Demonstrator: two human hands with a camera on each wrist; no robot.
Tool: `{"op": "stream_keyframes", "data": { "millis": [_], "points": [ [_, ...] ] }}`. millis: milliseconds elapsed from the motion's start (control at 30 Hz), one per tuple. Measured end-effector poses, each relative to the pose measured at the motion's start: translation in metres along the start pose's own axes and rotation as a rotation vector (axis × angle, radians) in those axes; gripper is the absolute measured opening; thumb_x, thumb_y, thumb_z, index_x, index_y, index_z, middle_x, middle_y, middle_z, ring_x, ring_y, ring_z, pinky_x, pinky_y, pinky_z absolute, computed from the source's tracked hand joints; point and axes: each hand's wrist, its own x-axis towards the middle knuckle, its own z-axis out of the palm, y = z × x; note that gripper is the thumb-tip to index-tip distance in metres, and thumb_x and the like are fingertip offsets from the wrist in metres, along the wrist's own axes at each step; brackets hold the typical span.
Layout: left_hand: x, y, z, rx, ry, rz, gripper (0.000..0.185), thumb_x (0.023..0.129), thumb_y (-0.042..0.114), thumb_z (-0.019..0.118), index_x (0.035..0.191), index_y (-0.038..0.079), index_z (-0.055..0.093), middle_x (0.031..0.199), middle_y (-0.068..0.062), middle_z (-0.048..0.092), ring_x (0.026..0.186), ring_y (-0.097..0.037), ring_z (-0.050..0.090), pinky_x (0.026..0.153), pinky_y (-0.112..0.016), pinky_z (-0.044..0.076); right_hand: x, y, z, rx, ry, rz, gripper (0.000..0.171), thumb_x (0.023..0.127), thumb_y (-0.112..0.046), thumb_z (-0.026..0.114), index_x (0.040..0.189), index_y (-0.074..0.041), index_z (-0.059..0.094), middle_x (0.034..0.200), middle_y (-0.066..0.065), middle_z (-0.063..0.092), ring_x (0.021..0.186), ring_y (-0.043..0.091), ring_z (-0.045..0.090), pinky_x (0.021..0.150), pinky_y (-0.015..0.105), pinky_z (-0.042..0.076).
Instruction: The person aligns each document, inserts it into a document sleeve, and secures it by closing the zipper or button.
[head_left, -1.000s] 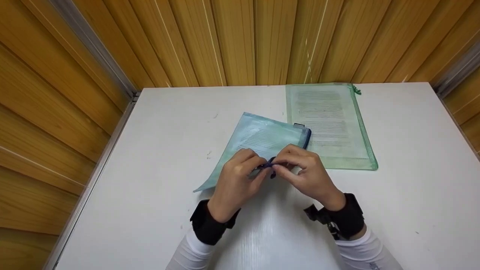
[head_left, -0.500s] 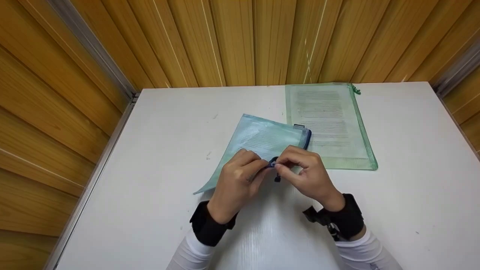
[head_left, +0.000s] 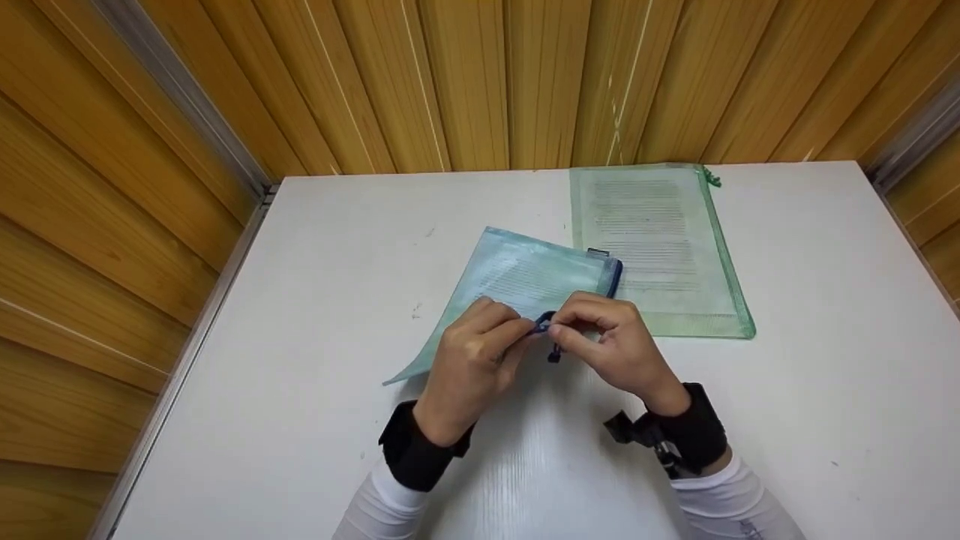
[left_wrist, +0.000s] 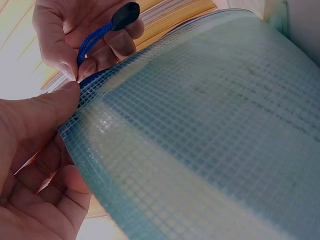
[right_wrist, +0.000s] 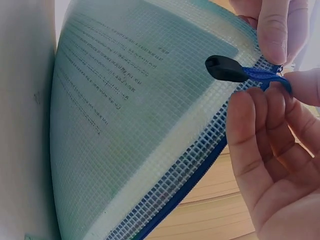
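Blue pouch [head_left: 525, 281], printed sheet inside, text illegible to us; on tabletop [head_left: 300, 300]. Our left hand [head_left: 469, 367] pinches its corner; our right hand [head_left: 615, 349] pinches the zipper cord [right_wrist: 260, 75]. Green pouch [head_left: 660, 247] beside.

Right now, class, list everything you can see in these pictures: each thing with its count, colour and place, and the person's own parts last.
Blue mesh pouch: one, pale blue with dark blue zip edge, table centre, printed sheet inside, its near corner lifted by both hands.
Zip pull cord: one, dark blue with black toggle, at the pouch's near corner between the hands.
Green mesh pouch: one, pale green, flat at the far right of the table, printed sheet inside; the blue pouch overlaps its left edge.
Table: one, white.
Wall panels: wooden, yellow-brown, behind and beside the table.
Left hand: pinches the pouch corner.
Right hand: pinches the cord at the zip.
Wrist straps: two, black, over white sleeves.
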Motion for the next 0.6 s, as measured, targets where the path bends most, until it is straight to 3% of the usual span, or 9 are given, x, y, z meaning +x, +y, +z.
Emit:
{"op": "stream_keyframes", "data": {
  "millis": [167,600],
  "points": [
    [0.0005,0.0008,-0.0027,-0.029,0.025,-0.016,0.013,0.083,-0.004,0.088,0.089,0.005,0.081,0.082,-0.003,0.067,0.078,-0.016,0.062,0.069,-0.023,0.053,0.0000,0.0000,-0.0021,0.001,0.009,0.009,0.020,0.094,0.013,0.069,0.088,-0.005,0.076,0.078,0.008,0.065,0.074,0.002,0.057,0.069,0.017,0.050],
    [-0.0021,0.0024,-0.0036,-0.082,-0.060,-0.077,0.012,0.088,0.004,0.087,0.094,0.005,0.077,0.087,-0.005,0.064,0.082,-0.017,0.062,0.070,-0.028,0.053,-0.0005,-0.0014,-0.0032,-0.007,-0.004,-0.007,0.014,0.094,0.013,0.070,0.089,0.001,0.074,0.082,0.009,0.067,0.077,0.002,0.059,0.073,0.015,0.052]
  ]
}}
